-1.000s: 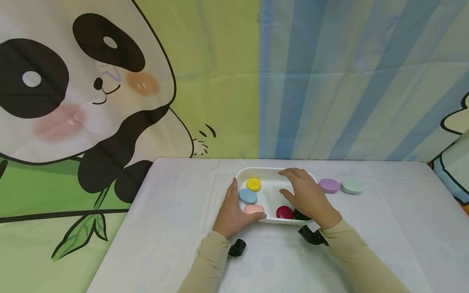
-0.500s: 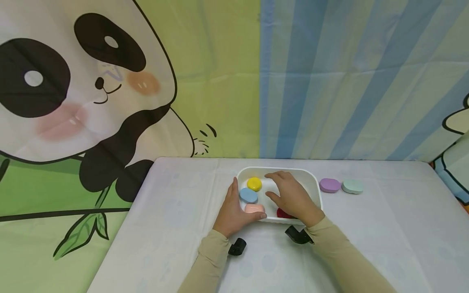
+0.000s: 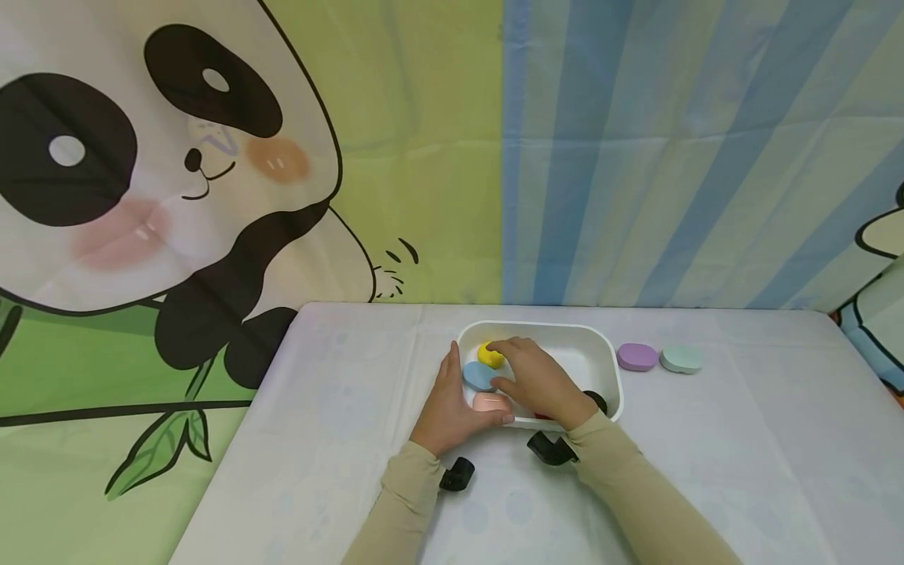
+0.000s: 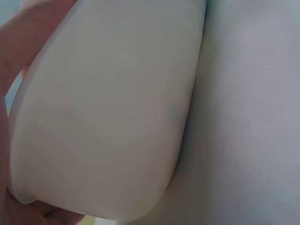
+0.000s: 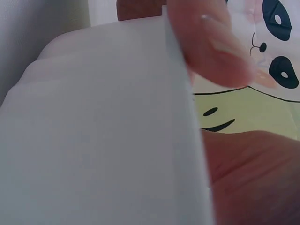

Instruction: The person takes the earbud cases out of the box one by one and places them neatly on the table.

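Observation:
A white rectangular tray (image 3: 565,329) stands on the table. My left hand (image 3: 452,412) grips its near left corner, fingers along the left wall and thumb over the front rim; in the left wrist view the tray's outer wall (image 4: 108,108) fills the middle. Inside lie a round yellow piece (image 3: 486,355), an oval blue piece (image 3: 477,376) and a pink soap-like bar (image 3: 490,402). My right hand (image 3: 540,380) reaches over the tray, thumb and fingers spread apart, fingertips right at the yellow piece and thumb tip by the blue one. It mostly hides a red piece (image 3: 544,417).
A dark round piece (image 3: 596,401) lies in the tray's right end. To the tray's right, a purple oval piece (image 3: 638,357) and a mint one (image 3: 681,359) lie on the white-covered table (image 3: 763,439). Behind hangs a printed panda cloth (image 3: 424,157).
My right hand has moved left across the tray, from its right end to the yellow and blue pieces, uncovering the dark piece and covering most of the red one. The left hand stays put.

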A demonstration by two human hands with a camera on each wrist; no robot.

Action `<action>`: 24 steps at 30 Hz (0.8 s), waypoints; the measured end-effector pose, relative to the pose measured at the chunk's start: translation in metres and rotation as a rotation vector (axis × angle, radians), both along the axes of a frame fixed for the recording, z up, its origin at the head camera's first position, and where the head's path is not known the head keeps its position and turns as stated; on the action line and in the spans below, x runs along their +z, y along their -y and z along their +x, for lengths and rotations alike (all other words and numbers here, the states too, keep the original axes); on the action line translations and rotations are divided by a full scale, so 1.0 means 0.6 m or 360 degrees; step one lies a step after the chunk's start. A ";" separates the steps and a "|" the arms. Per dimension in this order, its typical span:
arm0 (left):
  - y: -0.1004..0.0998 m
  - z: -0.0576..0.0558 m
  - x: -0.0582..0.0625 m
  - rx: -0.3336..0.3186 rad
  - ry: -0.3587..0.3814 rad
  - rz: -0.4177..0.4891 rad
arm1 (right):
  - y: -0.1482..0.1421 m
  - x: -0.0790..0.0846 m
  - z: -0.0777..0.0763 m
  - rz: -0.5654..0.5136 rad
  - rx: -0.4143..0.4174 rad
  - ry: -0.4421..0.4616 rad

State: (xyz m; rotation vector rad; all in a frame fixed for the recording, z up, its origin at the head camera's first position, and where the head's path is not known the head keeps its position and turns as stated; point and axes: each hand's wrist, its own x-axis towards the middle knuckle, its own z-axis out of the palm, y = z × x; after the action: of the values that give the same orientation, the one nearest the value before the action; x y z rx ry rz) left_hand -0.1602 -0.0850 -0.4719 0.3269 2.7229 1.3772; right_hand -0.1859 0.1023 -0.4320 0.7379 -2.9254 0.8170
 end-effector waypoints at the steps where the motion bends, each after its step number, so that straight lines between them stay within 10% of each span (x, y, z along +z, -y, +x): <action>1: 0.001 0.000 0.000 -0.0007 0.0000 0.0004 | 0.002 -0.001 -0.001 0.0002 0.0012 0.0013; 24: 0.007 -0.002 0.001 -0.0097 -0.0003 0.0027 | 0.028 -0.026 -0.016 0.0091 0.0218 -0.0025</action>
State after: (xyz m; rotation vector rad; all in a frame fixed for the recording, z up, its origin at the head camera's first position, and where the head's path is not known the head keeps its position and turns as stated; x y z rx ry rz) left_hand -0.1614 -0.0890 -0.4712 0.4087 2.6803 1.3854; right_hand -0.1953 0.0853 -0.4476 0.9539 -2.9216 0.7355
